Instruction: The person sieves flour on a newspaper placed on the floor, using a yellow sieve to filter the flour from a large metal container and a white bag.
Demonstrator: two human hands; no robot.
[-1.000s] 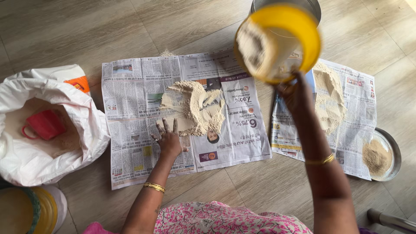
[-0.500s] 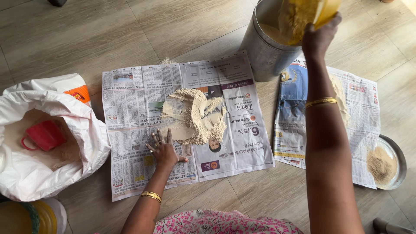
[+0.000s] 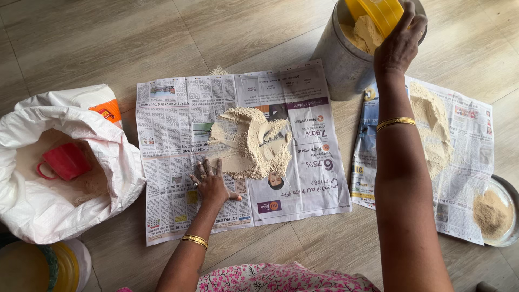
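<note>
My right hand (image 3: 399,43) grips a yellow plastic container (image 3: 376,15), tipped mouth-down over a tall steel canister (image 3: 339,62) at the top; pale flour (image 3: 367,31) is sliding out of it into the canister. My left hand (image 3: 212,184) lies flat with fingers spread on a newspaper sheet (image 3: 167,135), just beside a smeared flour heap (image 3: 254,145) in the sheet's middle.
A white sack (image 3: 116,162) at the left holds flour and a red cup (image 3: 65,161). A second newspaper (image 3: 467,146) at the right carries another flour heap (image 3: 432,127). A steel plate (image 3: 511,230) with brownish bran lies at the right edge. A yellow-lidded tub (image 3: 59,265) sits bottom left.
My right hand carried the yellow container from above the papers up to the steel canister and tipped it in. My left hand stayed flat on the newspaper.
</note>
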